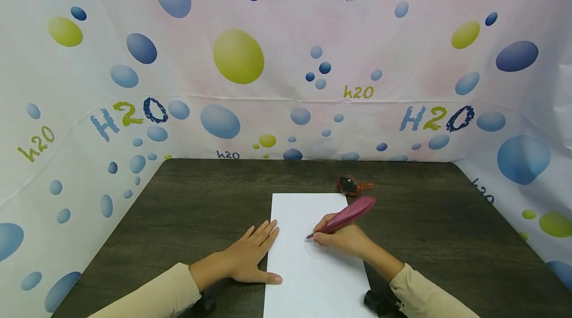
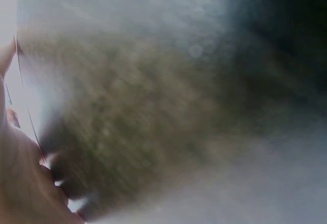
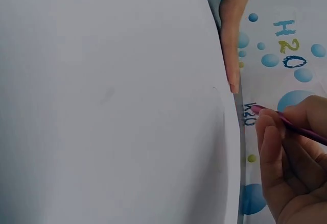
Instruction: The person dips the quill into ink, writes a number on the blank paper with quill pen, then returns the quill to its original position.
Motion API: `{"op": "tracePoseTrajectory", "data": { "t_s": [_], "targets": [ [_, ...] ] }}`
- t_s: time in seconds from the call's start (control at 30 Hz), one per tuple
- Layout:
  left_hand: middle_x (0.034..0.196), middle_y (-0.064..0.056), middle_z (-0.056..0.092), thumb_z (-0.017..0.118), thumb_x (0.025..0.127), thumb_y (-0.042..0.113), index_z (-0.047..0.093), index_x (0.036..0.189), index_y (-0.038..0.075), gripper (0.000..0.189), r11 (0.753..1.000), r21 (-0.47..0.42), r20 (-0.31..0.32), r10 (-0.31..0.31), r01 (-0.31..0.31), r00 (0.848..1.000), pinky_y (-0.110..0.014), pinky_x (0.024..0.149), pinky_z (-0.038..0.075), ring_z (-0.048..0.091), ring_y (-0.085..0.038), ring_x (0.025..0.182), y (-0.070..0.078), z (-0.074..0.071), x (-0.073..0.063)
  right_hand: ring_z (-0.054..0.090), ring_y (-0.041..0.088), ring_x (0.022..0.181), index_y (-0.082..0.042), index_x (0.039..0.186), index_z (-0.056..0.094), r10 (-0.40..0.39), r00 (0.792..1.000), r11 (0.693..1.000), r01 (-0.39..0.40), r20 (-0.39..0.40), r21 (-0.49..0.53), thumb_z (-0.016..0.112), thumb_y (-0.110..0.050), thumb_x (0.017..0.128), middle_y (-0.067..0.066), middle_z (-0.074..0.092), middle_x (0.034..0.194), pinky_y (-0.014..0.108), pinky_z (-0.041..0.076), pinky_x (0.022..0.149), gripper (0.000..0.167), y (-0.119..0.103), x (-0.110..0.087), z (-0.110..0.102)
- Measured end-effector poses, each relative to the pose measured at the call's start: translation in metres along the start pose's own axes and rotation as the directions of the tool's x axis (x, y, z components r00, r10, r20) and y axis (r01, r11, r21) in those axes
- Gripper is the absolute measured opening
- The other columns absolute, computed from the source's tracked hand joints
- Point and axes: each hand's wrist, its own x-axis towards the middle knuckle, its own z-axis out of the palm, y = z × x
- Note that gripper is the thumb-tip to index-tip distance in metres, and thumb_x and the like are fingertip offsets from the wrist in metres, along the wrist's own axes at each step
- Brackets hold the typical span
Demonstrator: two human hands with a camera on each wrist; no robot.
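A white sheet of paper (image 1: 313, 288) lies on the dark table, with a faint thin curved outline (image 1: 318, 257) drawn on its upper middle. My right hand (image 1: 346, 238) pinches a purple pen with a wide feather-like top (image 1: 350, 214); its tip is at or near the left side of that outline. In the right wrist view the fingers curl round the pen (image 3: 304, 132). My left hand (image 1: 251, 254) lies with fingers spread along the paper's left edge, thumb and fingertips on the sheet. The left wrist view is mostly blurred, showing part of this hand (image 2: 23, 178).
Just beyond the paper's top right corner lies a small orange-red object with a dark face (image 1: 350, 185), its kind unclear. Black wrist gear (image 1: 380, 303) shows by the right sleeve. A white printed sheet with coloured dots (image 1: 277, 49) hangs behind and beside the table (image 1: 187, 198).
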Motion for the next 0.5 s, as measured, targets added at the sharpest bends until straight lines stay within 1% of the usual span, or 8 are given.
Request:
{"op": "tracePoseTrajectory", "data": {
  "t_s": [0.2, 0.33, 0.5],
  "targets": [
    [0.161, -0.009, -0.005, 0.046, 0.084, 0.075, 0.005, 0.155, 0.008, 0.106, 1.0, 0.002, -0.005, 0.012, -0.012, 1.0, -0.056, 0.116, 0.006, -0.003, -0.028, 0.148, -0.001, -0.001, 0.001, 0.064, 0.008, 0.068, -0.002, 0.094, 0.071, -0.011, 1.0, 1.0, 0.011, -0.012, 0.029, 0.072, -0.013, 0.087, 0.006, 0.071, 0.082, 0.022, 0.053, 0.061, 0.014, -0.005, 0.006, -0.01],
    [0.161, -0.009, -0.005, 0.046, 0.084, 0.075, 0.006, 0.155, 0.008, 0.106, 1.0, -0.007, -0.007, 0.015, -0.015, 1.0, -0.056, 0.116, 0.006, -0.003, -0.028, 0.148, -0.001, -0.001, 0.001, 0.066, 0.012, 0.071, -0.001, 0.096, 0.071, 0.026, 0.999, 0.999, -0.025, -0.022, 0.047, 0.071, -0.013, 0.087, 0.008, 0.071, 0.084, 0.024, 0.055, 0.064, 0.015, -0.01, 0.008, -0.016],
    [0.161, -0.009, -0.004, 0.047, 0.084, 0.075, 0.006, 0.155, 0.008, 0.106, 1.0, -0.011, -0.008, 0.013, -0.014, 1.0, -0.056, 0.116, 0.006, -0.003, -0.028, 0.148, -0.001, -0.001, -0.001, 0.069, 0.017, 0.077, 0.001, 0.099, 0.07, 0.052, 0.998, 0.997, -0.049, -0.045, 0.065, 0.071, -0.014, 0.088, 0.011, 0.072, 0.087, 0.027, 0.057, 0.068, 0.019, -0.014, 0.011, -0.027]
  ]
}}
